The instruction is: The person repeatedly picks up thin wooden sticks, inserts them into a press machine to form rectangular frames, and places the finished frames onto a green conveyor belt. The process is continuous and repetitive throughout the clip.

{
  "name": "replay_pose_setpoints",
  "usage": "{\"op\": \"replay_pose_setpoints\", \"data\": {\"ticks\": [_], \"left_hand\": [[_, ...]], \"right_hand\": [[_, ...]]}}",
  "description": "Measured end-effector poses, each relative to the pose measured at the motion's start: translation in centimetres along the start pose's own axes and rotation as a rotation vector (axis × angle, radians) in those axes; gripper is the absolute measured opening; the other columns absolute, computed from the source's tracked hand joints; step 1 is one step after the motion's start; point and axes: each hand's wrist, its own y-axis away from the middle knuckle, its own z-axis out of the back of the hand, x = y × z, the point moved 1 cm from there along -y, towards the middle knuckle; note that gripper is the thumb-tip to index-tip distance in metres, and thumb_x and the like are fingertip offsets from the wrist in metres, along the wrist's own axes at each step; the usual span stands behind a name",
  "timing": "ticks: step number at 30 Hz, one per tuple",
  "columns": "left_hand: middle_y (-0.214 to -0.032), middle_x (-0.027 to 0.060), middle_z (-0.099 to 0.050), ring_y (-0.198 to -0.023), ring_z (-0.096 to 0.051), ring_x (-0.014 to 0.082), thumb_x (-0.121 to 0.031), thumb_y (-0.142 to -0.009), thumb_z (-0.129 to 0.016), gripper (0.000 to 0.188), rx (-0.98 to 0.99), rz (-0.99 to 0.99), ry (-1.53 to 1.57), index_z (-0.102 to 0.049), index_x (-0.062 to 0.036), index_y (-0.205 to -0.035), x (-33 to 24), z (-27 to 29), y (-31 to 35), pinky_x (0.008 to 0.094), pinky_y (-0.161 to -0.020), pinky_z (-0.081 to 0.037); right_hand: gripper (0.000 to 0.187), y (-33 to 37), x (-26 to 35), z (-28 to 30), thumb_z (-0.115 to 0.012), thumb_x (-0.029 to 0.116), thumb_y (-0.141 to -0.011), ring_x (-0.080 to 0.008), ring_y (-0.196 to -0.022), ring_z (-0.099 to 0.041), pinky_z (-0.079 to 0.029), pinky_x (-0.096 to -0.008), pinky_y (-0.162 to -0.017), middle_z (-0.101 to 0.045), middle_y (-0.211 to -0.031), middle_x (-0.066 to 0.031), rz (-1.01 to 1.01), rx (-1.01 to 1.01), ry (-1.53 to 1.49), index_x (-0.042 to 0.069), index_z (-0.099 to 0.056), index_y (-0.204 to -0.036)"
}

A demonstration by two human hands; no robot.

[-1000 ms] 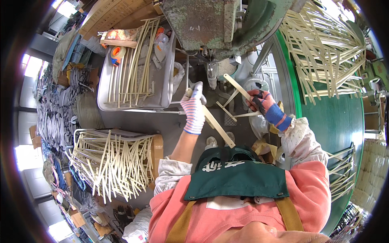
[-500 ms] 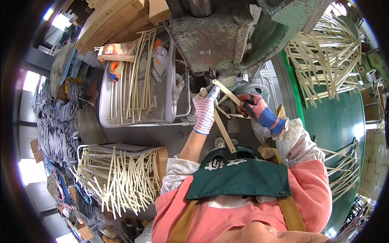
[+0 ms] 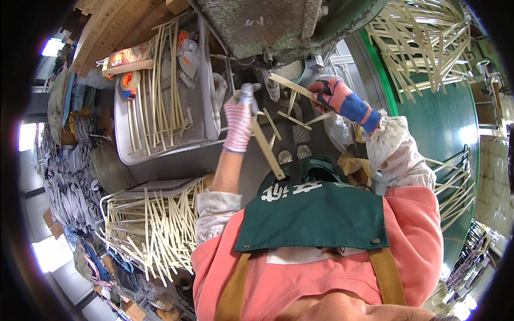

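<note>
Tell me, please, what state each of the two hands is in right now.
Left hand: closed, holding a cream strip.
Right hand: closed, holding another cream strip by one end.

Left hand point(image 3: 239, 120) gripping strip point(image 3: 267, 150), right hand point(image 3: 337, 100) likewise

Left hand point(image 3: 240, 114), right hand point(image 3: 336, 98) curled

Two flat cream strips point(image 3: 266, 147) slant, held apart.
</note>
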Motion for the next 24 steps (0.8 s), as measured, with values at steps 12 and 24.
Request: {"op": "replay_pose_setpoints", "data": {"ticks": [12, 24], "left_hand": [[-0.046, -0.0028, -0.039, -0.041, -0.034, 0.0096, -0.028, -0.092, -0.057, 0.025, -0.103, -0.070, 0.317, -0.052, -0.0122, -0.073, -2.1, 8.3, 5.0, 0.0253, -0.045, -0.029], [-0.055, -0.0037, -0.041, -0.049, -0.038, 0.0073, -0.037, -0.085, -0.066, 0.041, -0.489, -0.029, 0.157, -0.059, 0.0004, -0.101, -0.8, 4.4, 4.2, 0.0224, -0.048, -0.032]], "right_hand": [[0.029, -1.0, -2.9, -0.3, -0.049, 0.004, -0.087, -0.0076, -0.061, -0.059, -0.049, -0.0233, -0.057, -0.064, -0.071, -0.0036, 0.095, -0.075, 0.153, 0.001, -0.058, -0.115], [0.040, 6.4, 0.1, -6.3, -0.063, 0.012, -0.070, -0.0362, -0.113, -0.045, -0.036, -0.0460, -0.097, -0.052, -0.124, -0.0142, 0.605, -0.131, 0.786, 0.007, -0.060, -0.109]]}}
